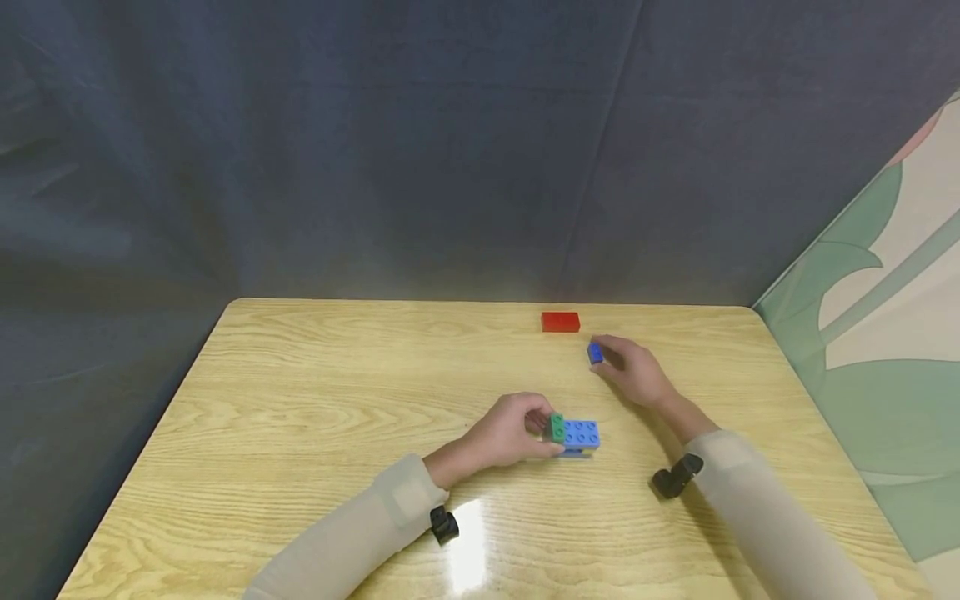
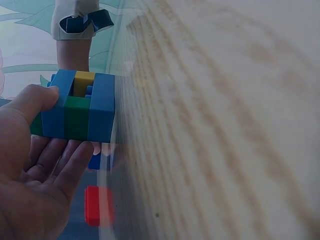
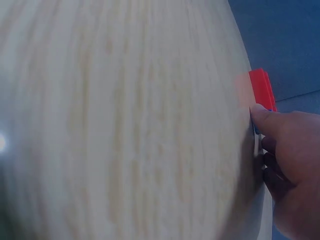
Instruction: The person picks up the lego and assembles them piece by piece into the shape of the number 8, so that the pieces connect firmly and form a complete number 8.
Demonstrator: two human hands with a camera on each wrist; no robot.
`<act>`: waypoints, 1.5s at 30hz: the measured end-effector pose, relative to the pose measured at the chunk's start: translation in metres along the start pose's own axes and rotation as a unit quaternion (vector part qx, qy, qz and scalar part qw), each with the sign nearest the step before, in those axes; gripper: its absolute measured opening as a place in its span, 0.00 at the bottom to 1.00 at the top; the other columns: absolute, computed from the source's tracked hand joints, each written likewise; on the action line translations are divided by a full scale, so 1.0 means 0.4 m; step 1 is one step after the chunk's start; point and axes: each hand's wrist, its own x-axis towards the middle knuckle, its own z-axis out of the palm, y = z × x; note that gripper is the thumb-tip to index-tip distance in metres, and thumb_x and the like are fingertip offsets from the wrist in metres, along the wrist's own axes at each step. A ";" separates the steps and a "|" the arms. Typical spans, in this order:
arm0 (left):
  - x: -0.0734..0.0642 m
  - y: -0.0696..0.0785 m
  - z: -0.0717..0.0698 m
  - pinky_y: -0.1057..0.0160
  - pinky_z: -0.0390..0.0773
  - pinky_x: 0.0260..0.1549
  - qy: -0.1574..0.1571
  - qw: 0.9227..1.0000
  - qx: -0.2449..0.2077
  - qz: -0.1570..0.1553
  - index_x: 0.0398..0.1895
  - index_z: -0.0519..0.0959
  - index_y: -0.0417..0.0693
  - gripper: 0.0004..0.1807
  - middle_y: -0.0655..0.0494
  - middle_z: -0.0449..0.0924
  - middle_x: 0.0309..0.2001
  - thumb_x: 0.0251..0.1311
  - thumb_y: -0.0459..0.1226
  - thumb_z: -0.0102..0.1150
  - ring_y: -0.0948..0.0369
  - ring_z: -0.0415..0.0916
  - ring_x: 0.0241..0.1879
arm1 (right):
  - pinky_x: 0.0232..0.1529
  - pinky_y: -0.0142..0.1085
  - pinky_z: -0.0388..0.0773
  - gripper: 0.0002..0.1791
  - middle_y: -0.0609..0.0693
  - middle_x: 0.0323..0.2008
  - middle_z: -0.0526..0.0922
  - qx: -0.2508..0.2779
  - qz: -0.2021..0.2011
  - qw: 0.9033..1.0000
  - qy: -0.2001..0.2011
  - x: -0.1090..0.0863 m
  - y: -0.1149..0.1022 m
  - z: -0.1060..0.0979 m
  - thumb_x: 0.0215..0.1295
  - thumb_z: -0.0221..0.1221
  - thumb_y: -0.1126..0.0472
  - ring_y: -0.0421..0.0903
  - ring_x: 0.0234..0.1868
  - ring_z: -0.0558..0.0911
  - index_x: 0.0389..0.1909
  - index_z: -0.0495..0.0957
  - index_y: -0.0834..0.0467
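Note:
My left hand (image 1: 510,429) grips the left end of a stack of toy building bricks (image 1: 581,433) resting on the table. In the left wrist view the stack has two long blue layers with a green brick (image 2: 77,119) and a yellow brick (image 2: 84,82) between them. A small green brick (image 1: 557,428) sits on its top left end. Farther back and to the right, my right hand (image 1: 633,371) pinches a small blue brick (image 1: 595,353) between thumb and fingers. That brick is mostly hidden behind the thumb in the right wrist view.
A red brick (image 1: 560,322) lies near the back edge of the wooden table (image 1: 337,375), just beyond the small blue brick. Behind the table hangs a dark curtain (image 1: 420,150). A leaf-patterned surface (image 1: 885,333) borders the right side.

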 end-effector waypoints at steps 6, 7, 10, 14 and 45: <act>-0.001 -0.001 0.002 0.71 0.81 0.43 -0.003 1.000 -0.004 -0.001 0.42 0.82 0.45 0.14 0.63 0.81 0.39 0.55 0.36 0.77 0.69 0.79 0.39 | 0.67 0.59 0.68 0.27 0.69 0.64 0.74 -0.002 0.003 1.000 0.007 -0.004 0.001 0.003 0.70 0.64 0.64 0.67 0.65 0.73 0.67 0.71 0.68; -0.002 -0.001 0.003 0.71 0.81 0.43 -0.003 1.000 -0.005 -0.001 0.42 0.82 0.45 0.14 0.63 0.81 0.39 0.55 0.36 0.77 0.69 0.79 0.39 | 0.66 0.59 0.68 0.27 0.69 0.64 0.75 -0.002 0.003 1.000 0.008 -0.004 0.001 0.003 0.70 0.64 0.64 0.67 0.65 0.74 0.66 0.72 0.68; -0.002 -0.002 0.004 0.72 0.81 0.43 -0.004 1.000 -0.006 -0.003 0.42 0.82 0.45 0.14 0.63 0.81 0.40 0.54 0.36 0.77 0.69 0.80 0.39 | 0.65 0.59 0.70 0.27 0.68 0.63 0.76 -0.001 0.006 1.000 0.012 -0.004 0.001 0.001 0.69 0.66 0.63 0.67 0.64 0.75 0.65 0.73 0.68; -0.001 -0.002 0.005 0.71 0.81 0.43 -0.006 1.000 -0.006 -0.006 0.42 0.82 0.46 0.15 0.63 0.81 0.40 0.55 0.36 0.77 0.69 0.79 0.39 | 0.63 0.59 0.72 0.27 0.68 0.61 0.77 0.008 0.011 1.000 0.017 -0.007 -0.002 -0.006 0.67 0.67 0.62 0.67 0.62 0.77 0.64 0.74 0.68; -0.004 0.005 0.000 0.70 0.81 0.44 -0.004 1.000 -0.011 -0.015 0.40 0.82 0.46 0.14 0.63 0.81 0.39 0.54 0.35 0.78 0.66 0.80 0.40 | 0.58 0.60 0.76 0.19 0.65 0.55 0.83 0.044 -0.025 0.998 0.030 -0.061 -0.069 -0.083 0.63 0.70 0.64 0.66 0.56 0.81 0.52 0.82 0.67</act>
